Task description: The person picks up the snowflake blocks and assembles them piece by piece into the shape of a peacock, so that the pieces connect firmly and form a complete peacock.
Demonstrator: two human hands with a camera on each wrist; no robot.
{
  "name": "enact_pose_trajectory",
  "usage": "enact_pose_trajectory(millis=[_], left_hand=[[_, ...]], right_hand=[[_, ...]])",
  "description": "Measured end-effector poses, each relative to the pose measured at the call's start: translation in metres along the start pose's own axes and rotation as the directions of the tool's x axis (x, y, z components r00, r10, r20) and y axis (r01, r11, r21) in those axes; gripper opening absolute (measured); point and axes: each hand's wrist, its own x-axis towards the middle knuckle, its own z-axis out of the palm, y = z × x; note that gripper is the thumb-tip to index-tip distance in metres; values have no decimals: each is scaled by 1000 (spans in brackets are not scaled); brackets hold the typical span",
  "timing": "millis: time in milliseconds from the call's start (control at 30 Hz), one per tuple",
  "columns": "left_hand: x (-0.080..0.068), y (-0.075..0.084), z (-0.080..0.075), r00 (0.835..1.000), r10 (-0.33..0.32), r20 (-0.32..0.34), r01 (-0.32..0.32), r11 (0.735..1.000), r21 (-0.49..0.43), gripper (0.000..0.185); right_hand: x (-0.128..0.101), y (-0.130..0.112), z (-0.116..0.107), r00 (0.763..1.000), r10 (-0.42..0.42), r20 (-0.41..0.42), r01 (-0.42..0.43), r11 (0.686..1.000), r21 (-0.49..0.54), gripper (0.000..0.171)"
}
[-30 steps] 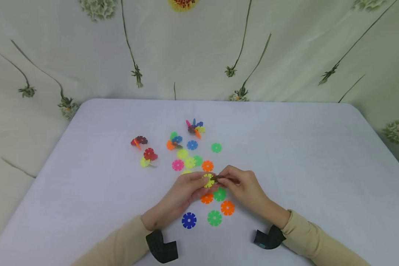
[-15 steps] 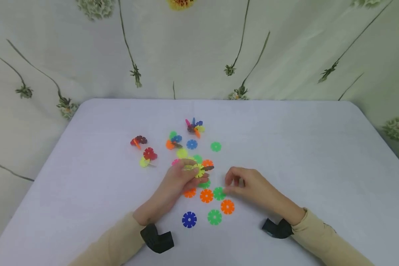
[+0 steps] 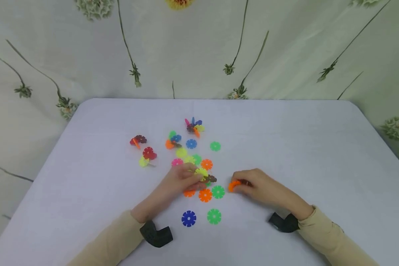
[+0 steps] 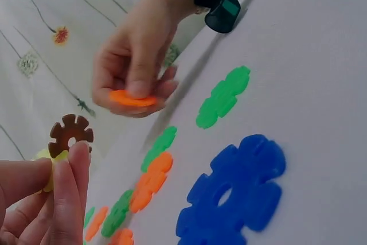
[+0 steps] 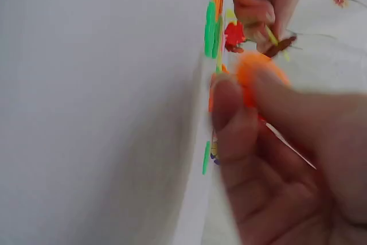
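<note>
— So what did each hand have just then?

— My left hand pinched a yellow plastic snowflake disc with a brown notched disc slotted into it; thumb and fingertips were closed on the yellow piece, and the brown one stuck out on the side toward my other hand. My right hand pinched a single orange plastic snowflake disc, thumb on top and fingers curled beneath, lifted just off the white tablecloth.

— Were the two hands touching?

— No, they were apart, with a gap between the brown disc and the orange one.

— What lay around them?

— Just below that gap, toward me, a green flat disc lay beside another orange flat disc, and a third orange piece peeked out under my left fingers. Nearer my wrists sat a dark blue disc and a second green disc. Beyond my left hand lay loose pink, yellow, green and orange pieces, and farther out, a few small joined clusters.

— And on the wrists?

— A black camera mount on the left wrist, another on the right.
</note>
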Motion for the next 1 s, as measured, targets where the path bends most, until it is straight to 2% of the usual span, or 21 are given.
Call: enact_pose_trajectory(millis=[67,133,200,300,367,533,800,900,1000], left_hand=[[1,0,3,999,16,42,-16,1000,13,28],[1,1,7,997,23,78,-23,1000,2,26],[0,3,12,995,15,98,-13,1000,-26,25],[-2,6,18,994,-20,109,29,996,-79,26],[-3,6,22,994,-39,99,50,992,-112,26],[-5,7,28,997,-57,58,65,986,-155,23],[-8,10,34,990,-140,34,144,972,-188,17],[-6,11,34,992,-125,31,129,976,-178,17],[-3,13,30,996,-70,50,76,989,-124,22]], right_hand=[[3,1,0,993,-43,-109,55,993,105,9],[7,-2,4,973,-91,-214,127,979,160,11],[11,-7,11,948,-148,-281,200,966,165,12],[13,-10,18,925,-181,-335,235,964,127,12],[13,-10,21,918,-174,-355,228,967,116,12],[10,-10,27,920,-122,-373,158,985,68,11],[7,-16,33,925,-143,-351,145,989,-21,12],[8,-16,31,930,-125,-346,131,991,-7,11],[9,-15,25,928,-112,-356,124,992,10,12]])
